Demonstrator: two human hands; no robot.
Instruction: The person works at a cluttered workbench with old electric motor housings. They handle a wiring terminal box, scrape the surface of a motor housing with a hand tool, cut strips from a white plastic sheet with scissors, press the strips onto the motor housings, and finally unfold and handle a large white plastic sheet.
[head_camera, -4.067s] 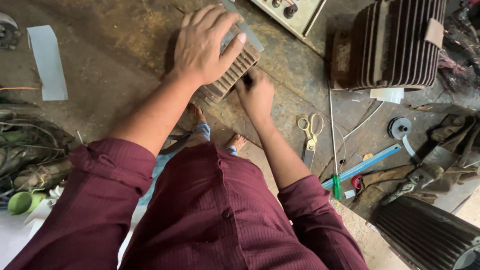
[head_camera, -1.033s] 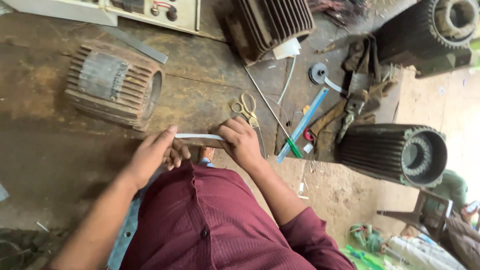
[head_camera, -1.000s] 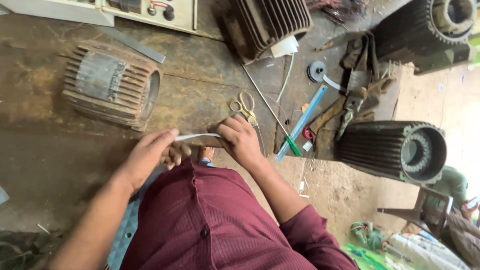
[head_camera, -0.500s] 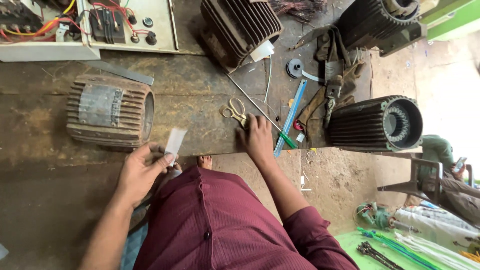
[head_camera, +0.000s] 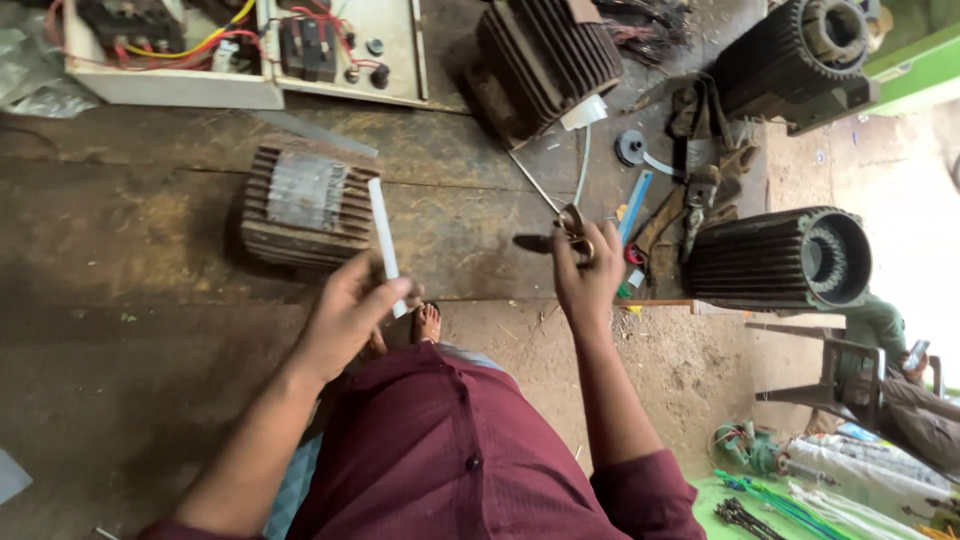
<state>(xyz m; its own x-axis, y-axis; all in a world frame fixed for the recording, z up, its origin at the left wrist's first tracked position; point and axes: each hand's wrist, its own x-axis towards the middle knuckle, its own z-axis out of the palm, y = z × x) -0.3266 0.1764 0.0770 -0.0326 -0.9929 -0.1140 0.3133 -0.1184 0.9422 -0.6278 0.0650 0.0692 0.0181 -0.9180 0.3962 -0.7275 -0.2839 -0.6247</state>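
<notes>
Item one: our left hand (head_camera: 345, 310) pinches a narrow white paper strip (head_camera: 384, 243) upright, clear of the finned grey motor housing (head_camera: 303, 205). Item two: our right hand (head_camera: 585, 280), fingers closed, lifts brass-handled scissors (head_camera: 560, 233) above the worn wooden counter (head_camera: 150, 225), blades toward the strip.

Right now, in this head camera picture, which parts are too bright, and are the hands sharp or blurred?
Head view: the concrete floor at right is washed out by daylight; the dark wooden bench is dim; the left hand with the thin white strip and the right hand on the scissors look slightly soft.
</notes>
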